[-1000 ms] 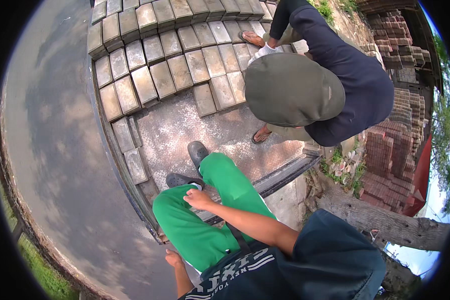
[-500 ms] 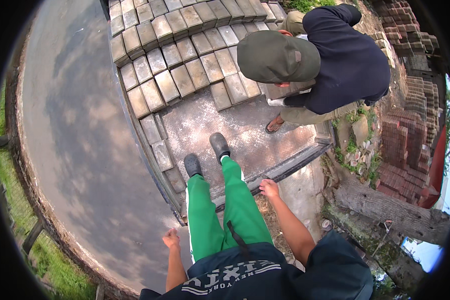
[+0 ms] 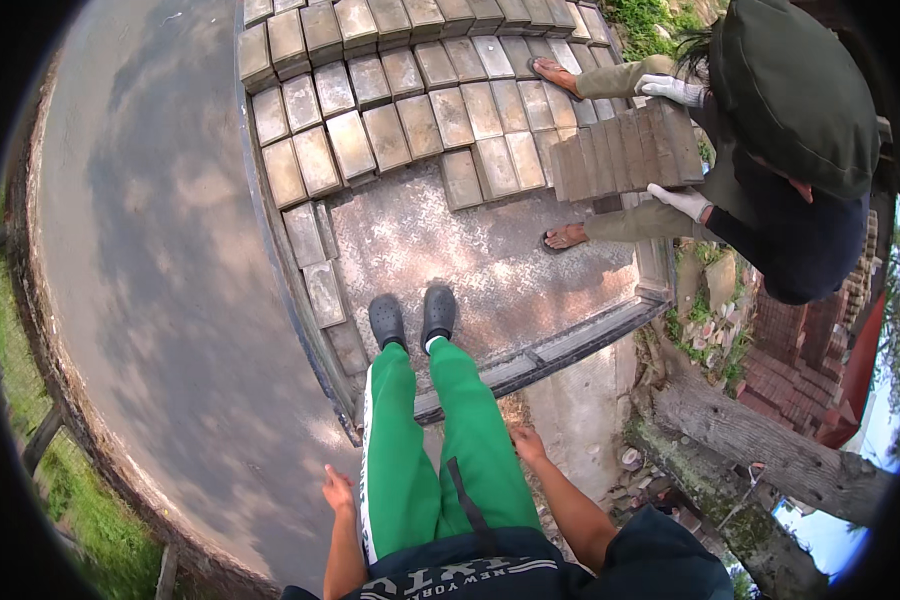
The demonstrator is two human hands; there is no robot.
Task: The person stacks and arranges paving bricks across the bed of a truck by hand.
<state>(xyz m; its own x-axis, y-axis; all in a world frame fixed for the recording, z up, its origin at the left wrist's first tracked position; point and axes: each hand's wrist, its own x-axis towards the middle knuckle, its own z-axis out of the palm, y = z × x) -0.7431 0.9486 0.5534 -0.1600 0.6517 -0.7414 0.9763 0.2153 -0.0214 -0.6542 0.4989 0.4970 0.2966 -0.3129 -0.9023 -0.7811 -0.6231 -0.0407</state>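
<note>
Pale lettering on the dark shirt, print down the green pants' stripe. Left hand hangs outside the tread-plate bed, fingers loosely spread, empty; right hand's likewise outside, can't tell its grip. Rectangular concrete blocks pack the bed's far end; a co-worker clasps more above its right side.

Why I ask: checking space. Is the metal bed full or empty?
Partly full: rectangular blocks cover its far part, but bare metal shows between them and the dark clogs.
</note>
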